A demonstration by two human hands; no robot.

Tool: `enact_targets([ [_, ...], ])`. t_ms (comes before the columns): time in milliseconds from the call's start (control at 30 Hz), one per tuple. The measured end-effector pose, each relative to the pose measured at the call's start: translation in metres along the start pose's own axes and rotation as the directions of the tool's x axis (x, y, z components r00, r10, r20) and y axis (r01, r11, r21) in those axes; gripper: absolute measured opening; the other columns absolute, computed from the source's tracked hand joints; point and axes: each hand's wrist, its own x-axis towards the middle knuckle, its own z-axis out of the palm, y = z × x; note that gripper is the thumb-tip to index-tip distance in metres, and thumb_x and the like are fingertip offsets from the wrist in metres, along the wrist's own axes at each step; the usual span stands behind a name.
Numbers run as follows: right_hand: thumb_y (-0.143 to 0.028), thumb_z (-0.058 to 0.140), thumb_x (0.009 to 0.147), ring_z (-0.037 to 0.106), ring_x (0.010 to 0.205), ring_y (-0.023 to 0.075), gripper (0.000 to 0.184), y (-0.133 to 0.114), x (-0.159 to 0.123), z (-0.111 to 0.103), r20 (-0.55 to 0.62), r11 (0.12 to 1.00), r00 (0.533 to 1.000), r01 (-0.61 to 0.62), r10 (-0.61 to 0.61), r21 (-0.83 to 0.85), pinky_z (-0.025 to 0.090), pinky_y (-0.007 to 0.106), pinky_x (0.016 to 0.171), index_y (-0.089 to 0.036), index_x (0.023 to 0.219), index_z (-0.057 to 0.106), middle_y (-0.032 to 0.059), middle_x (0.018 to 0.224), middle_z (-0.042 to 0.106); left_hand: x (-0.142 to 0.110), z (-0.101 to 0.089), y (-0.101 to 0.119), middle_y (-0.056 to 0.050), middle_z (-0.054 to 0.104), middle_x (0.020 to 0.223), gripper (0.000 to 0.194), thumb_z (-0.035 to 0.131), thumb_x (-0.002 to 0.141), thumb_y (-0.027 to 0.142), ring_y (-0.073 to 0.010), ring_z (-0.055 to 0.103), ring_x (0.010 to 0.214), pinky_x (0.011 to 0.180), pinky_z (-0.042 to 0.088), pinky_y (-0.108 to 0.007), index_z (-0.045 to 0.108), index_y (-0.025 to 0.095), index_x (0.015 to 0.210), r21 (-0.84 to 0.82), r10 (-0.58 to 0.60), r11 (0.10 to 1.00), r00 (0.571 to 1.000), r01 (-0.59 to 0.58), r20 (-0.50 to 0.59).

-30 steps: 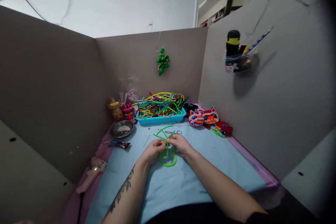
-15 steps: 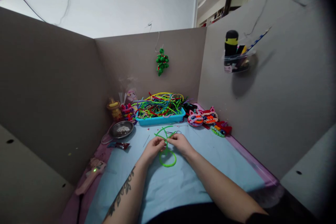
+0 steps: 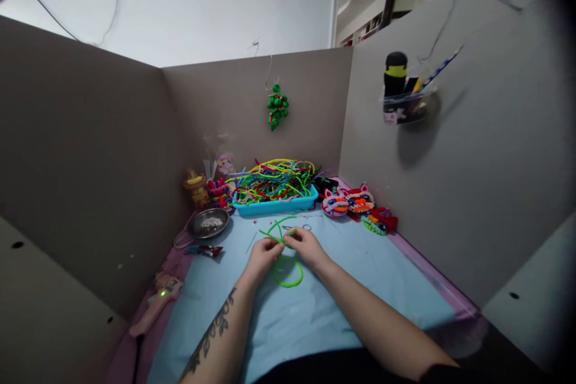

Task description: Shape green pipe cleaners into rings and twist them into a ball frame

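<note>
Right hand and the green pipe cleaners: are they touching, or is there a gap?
Touching. The head view shows the right hand with its fingers closed on the green pipe cleaners, whose loose ends fan out beyond it.

Green stems [image 3: 288, 285]: part-hidden by left grip [image 3: 264, 254], right grip [image 3: 309, 246] | white bits [image 3: 211, 223]: too small

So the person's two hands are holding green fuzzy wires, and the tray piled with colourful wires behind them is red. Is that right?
Not quite: the tray is bright blue, not red, as the head view shows. The left hand and right hand do hold green fuzzy wires, and colourful wires are piled in the tray.
</note>
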Motion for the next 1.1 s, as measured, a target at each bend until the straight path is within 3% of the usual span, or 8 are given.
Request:
enact_targets([
  [233, -0.035, 0.063, 0.066, 0.046, 0.055, 0.0095, 0.021, 0.002, -0.001, 0.002, 0.030, 0.999, 1.000, -0.009, 0.008, 0.031, 0.034, 0.023, 0.056, -0.016, 0.065, 0.054, -0.0039, 0.057, 0.053, -0.003, 0.002, 0.005, 0.002, 0.050, 0.048, 0.030, 0.068, 0.063, 0.041, -0.0082, 0.040, 0.045, 0.046, 0.026, -0.021, 0.061, 0.011, 0.062, -0.022, -0.033, 0.999, 0.999, 0.033, -0.028],
  [567, -0.037, 0.066, 0.060, 0.041, 0.046, 0.0075, 0.027, 0.008, -0.001, 0.005, -0.001, 0.985, 0.993, -0.113, 0.114, 0.129, 0.030, 0.021, 0.048, -0.017, 0.062, 0.048, -0.0058, 0.048, 0.049, -0.003, 0.002, -0.005, -0.003, 0.059, 0.056, 0.021, 0.068, 0.062, 0.031, -0.0089, 0.045, 0.049, 0.049, 0.029, -0.021, 0.063, 0.011, 0.062, -0.215, -0.111, 0.970, 0.993, 0.114, 0.027],
  [1100, -0.031, 0.062, 0.059, 0.039, 0.040, 0.0062, 0.020, 0.010, -0.001, 0.006, -0.054, 0.980, 0.988, -0.135, 0.145, 0.149, 0.028, 0.020, 0.042, -0.017, 0.060, 0.046, -0.0062, 0.043, 0.048, -0.004, 0.007, -0.004, 0.000, 0.053, 0.049, 0.020, 0.068, 0.059, 0.029, -0.0073, 0.040, 0.045, 0.047, 0.026, -0.021, 0.061, 0.011, 0.056, -0.201, -0.127, 0.972, 0.992, 0.123, -0.009],
])
